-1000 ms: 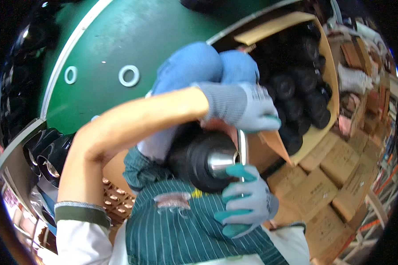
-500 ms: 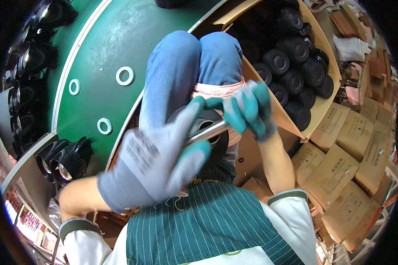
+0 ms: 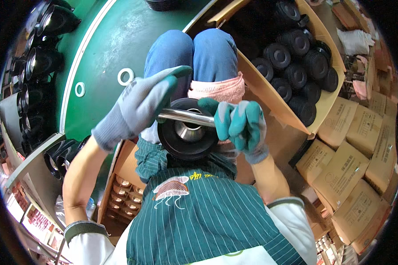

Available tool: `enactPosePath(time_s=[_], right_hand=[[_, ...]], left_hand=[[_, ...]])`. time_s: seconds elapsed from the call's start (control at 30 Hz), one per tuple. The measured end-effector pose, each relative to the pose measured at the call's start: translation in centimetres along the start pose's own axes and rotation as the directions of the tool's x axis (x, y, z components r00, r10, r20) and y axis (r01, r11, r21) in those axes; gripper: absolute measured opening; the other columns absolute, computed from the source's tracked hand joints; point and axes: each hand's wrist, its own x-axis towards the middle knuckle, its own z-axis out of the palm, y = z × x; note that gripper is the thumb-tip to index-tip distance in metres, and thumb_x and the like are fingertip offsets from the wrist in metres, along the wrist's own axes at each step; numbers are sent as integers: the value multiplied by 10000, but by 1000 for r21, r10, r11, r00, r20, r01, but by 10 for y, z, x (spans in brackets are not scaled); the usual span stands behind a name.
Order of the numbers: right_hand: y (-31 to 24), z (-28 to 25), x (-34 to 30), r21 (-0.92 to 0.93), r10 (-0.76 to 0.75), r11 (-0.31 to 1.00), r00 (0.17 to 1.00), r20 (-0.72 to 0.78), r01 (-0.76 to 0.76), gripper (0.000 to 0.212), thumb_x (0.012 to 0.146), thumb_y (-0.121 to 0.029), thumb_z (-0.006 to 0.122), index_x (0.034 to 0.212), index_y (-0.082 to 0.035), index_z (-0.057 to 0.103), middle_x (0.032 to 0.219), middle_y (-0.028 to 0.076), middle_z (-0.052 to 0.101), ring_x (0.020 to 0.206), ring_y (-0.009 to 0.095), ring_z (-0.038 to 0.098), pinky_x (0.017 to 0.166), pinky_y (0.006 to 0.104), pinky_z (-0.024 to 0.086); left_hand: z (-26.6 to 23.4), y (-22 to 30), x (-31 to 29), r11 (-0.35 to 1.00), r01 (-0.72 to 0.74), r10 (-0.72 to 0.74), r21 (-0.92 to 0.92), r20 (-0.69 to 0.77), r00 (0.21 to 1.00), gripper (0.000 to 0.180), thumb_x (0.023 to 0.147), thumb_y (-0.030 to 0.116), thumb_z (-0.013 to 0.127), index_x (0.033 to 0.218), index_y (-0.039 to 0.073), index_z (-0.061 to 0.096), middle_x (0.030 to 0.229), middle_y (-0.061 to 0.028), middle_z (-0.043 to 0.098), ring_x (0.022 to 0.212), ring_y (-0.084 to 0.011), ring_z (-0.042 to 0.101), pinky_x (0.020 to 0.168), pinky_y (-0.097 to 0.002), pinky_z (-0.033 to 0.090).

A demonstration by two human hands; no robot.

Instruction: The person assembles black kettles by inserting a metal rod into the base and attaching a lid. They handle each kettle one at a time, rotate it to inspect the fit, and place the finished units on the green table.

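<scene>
A black round part [image 3: 171,140] with a silver cup-shaped metal centre rests against my lap. Across its top lies a shiny metal bar [image 3: 185,116], nearly level. My right hand [image 3: 242,127], in a grey and teal work glove, is closed around the bar's right end, thumb pointing left. My left hand [image 3: 141,104], gloved alike, is at the bar's left end, its fingers curled together there and partly hidden by the back of the glove. A pink cloth [image 3: 217,88] lies over my thigh, just beyond the black part.
Two pale rings [image 3: 125,77] lie on the green table [image 3: 106,48] ahead left. Glossy black housings [image 3: 44,62] line the far left. An open carton [image 3: 269,90] of black round parts [image 3: 278,56] stands at right, near stacked cardboard boxes [image 3: 336,181]. A divided box [image 3: 124,195] holds metal cups.
My left hand has moved left and away from my body. The bar has swung from slanting to nearly level, and my right hand is lower. More of the black part shows.
</scene>
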Motion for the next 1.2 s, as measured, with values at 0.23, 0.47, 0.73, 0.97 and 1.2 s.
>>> enactPosePath(time_s=[0.23, 0.47, 0.73, 0.97, 1.2], right_hand=[[-2, 7, 26, -66, -7, 998, 996, 93, 13, 448, 1085, -314, 463, 735, -72, 604, 586, 55, 567, 653, 232, 565, 1160, 614, 341], [-31, 21, 47, -586, 113, 727, 780, 616, 358, 257, 711, -329, 766, 755, -76, 756, 706, 49, 641, 804, 274, 636, 1080, 598, 442], [-34, 65, 61, -635, 506, 464, 404, 762, 618, 278, 737, -341, 743, 607, -166, 570, 586, -15, 416, 724, 201, 596, 1055, 530, 497], [-19, 105, 64, -757, 800, 410, 197, 566, 509, 257, 866, -273, 638, 639, -154, 619, 641, 33, 575, 697, 247, 578, 767, 359, 465], [26, 125, 67, -719, 726, 372, 298, 619, 587, 177, 850, -288, 590, 791, -125, 628, 683, -7, 548, 641, 181, 522, 701, 337, 433]], left_hand=[[4, -56, -1, 896, -277, 330, 347, -102, 939, 440, 1100, 283, 465, 1424, 3, 564, 1309, -243, 633, 1170, -347, 653, 1033, -402, 516], [-12, -44, 41, 964, -88, 55, 250, 135, 989, 381, 1080, 311, 467, 1274, 57, 674, 1102, -208, 724, 1072, -338, 701, 974, -407, 540], [-5, -53, 73, 786, -497, 447, 368, 218, 868, 285, 977, 238, 517, 1191, 84, 627, 1038, -164, 650, 1000, -357, 651, 861, -446, 539], [10, -61, 110, 565, -801, 771, 199, 220, 598, 365, 964, 302, 490, 1231, 114, 654, 1032, -124, 614, 1042, -320, 581, 925, -493, 430], [49, -56, 157, 334, -939, 931, 80, 124, 342, 315, 1011, 301, 493, 1040, 90, 724, 984, -104, 690, 985, -311, 633, 930, -442, 473]])
